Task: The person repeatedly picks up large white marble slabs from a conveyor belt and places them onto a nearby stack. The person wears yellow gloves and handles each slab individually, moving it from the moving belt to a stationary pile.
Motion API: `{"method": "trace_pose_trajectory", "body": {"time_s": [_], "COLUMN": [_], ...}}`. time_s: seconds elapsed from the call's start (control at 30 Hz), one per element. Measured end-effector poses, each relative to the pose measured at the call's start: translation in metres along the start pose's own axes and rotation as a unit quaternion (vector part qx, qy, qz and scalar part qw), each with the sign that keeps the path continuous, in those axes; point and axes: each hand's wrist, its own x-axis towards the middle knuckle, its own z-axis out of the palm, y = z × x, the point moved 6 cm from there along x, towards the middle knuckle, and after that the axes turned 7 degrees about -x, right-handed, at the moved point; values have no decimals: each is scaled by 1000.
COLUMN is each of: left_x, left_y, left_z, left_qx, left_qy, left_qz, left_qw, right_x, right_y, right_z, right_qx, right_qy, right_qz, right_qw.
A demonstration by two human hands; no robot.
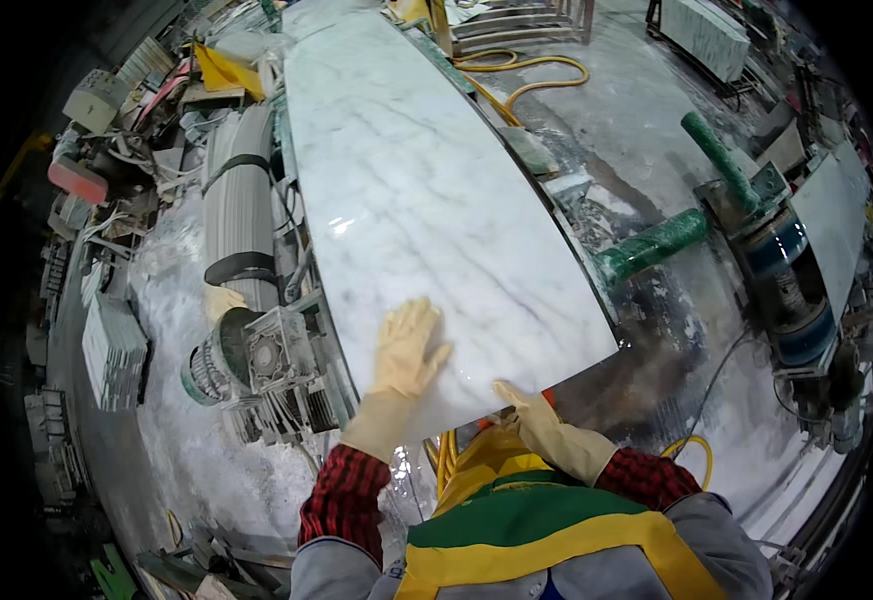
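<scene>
A long white marble slab with grey veins stretches away from me, its wet surface shining in places. Gloved in cream rubber, my left hand lies flat on its near left part with the fingers stretched out. My right hand, in a matching glove, is at the slab's near edge. One digit rests on top of the stone, while the other fingers are hidden at or below the edge. Something orange-red shows beside that hand, too covered to name. Red-and-black checked cuffs and a green-and-yellow apron are on me.
Left of the slab stands dusty machinery with a ribbed grey cylinder. Green rollers jut in from the right, near a blue-banded machine part. A yellow hose loops across the wet floor. Stacked stone slabs lean at left.
</scene>
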Motion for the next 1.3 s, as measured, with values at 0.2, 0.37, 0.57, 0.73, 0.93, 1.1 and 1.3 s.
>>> {"method": "trace_pose_trajectory", "body": {"time_s": [0.2,0.37,0.57,0.73,0.93,1.1,1.3], "left_x": [12,-41,7,132,172,168,162], "left_y": [1,52,23,-61,-106,-118,-26], "left_z": [-1,-4,-16,-77,-46,-57,-140], "left_qx": [22,1,12,108,27,95,71], "left_qy": [21,-78,-101,61,-113,-160,-75], "left_qz": [26,48,130,47,-120,-166,-97], "left_qw": [999,996,986,991,986,968,990], "right_x": [-18,-56,-24,5,11,16,53], "right_y": [22,54,91,108,130,129,159], "right_z": [-9,-46,-63,-77,-100,-76,-98], "right_qx": [9,-189,2,-23,-145,-205,-453], "right_qy": [30,20,-2,-44,-26,-8,-223], "right_qz": [5,-5,-67,16,62,128,-440], "right_qw": [1000,982,998,999,987,970,743]}}
